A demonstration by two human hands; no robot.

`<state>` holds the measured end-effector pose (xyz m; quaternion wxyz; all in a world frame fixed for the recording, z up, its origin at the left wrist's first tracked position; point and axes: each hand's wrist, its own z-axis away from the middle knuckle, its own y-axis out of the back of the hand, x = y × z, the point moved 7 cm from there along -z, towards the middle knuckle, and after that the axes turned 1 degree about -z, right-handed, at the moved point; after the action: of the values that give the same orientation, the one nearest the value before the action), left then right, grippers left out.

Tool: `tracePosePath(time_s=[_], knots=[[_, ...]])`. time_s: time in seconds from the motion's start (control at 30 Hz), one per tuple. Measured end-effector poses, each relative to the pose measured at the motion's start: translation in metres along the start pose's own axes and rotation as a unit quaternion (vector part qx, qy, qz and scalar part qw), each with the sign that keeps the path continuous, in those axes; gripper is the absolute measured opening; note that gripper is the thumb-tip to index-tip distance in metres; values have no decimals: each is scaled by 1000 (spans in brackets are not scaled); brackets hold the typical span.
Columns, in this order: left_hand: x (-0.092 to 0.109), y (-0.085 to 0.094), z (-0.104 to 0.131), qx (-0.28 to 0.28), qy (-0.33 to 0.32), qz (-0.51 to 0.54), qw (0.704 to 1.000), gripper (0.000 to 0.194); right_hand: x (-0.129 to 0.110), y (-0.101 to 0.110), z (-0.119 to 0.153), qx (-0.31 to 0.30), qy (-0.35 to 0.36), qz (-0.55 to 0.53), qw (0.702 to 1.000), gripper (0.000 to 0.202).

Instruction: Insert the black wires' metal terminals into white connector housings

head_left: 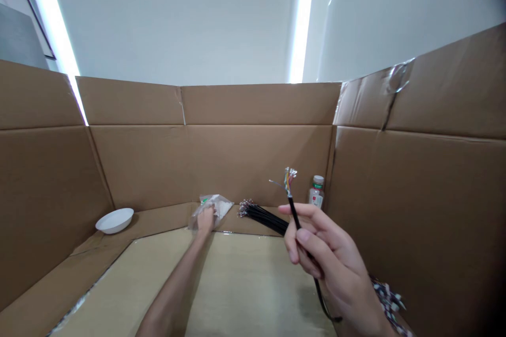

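One black cable [294, 216] stands pinched in the right hand [332, 263] grip, frayed end above; left hand [205, 219] clutches a plastic bag [215, 204].

Brown cardboard walls [253, 158] all round. The cable [294, 216] is black, its stripped tip multicoloured — reddish, green, silver strands. Left of it, a black cable bundle [263, 216], then a clear bag [213, 205]. Right of it, a bottle [317, 192] — white cap, green-and-red label. Far left of it, a white bowl [115, 220].
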<state>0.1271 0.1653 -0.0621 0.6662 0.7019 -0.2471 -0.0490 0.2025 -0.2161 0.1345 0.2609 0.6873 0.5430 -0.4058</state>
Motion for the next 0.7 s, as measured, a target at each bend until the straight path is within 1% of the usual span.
tracePosePath(time_s=[0.13,0.2,0.23,0.3,0.37,0.4,0.47,0.5,0.53,0.57,0.6,0.63,0.67,0.7], knots=[[4,20,21,1,3,25,1000,32,8,-10,-10,2,7,-1,1000,31],[6,38,37,5,1,46,999,30,13,-16,-14,-4,3,-14,1000,29],[7,50,46,9,-3,61,998,29,16,-19,-16,-8,-7,-17,1000,27],[10,81,70,26,-27,103,994,27,24,-24,-18,-15,-30,-21,999,28],[18,119,100,55,-80,166,981,26,31,-31,-19,-33,-49,-37,998,32],[23,138,118,67,-119,206,969,29,34,-36,-18,-50,-62,-52,995,33],[33,171,156,93,-184,285,936,39,42,-48,-14,-93,-97,-95,986,33],[38,184,175,104,-205,317,920,42,45,-53,-11,-114,-115,-119,980,32],[41,196,194,125,-226,359,897,43,47,-59,-9,-133,-130,-141,972,31],[43,208,212,144,-255,451,843,39,48,-63,-6,-149,-142,-161,965,30],[46,215,227,147,-281,515,796,33,49,-67,-4,-160,-151,-178,959,30],[51,217,239,129,-309,549,766,27,49,-69,-2,-168,-161,-192,954,29],[56,219,248,110,-329,574,741,22,50,-71,0,-173,-171,-205,948,29],[58,219,253,99,-338,589,727,18,51,-73,1,-178,-182,-215,943,28]])
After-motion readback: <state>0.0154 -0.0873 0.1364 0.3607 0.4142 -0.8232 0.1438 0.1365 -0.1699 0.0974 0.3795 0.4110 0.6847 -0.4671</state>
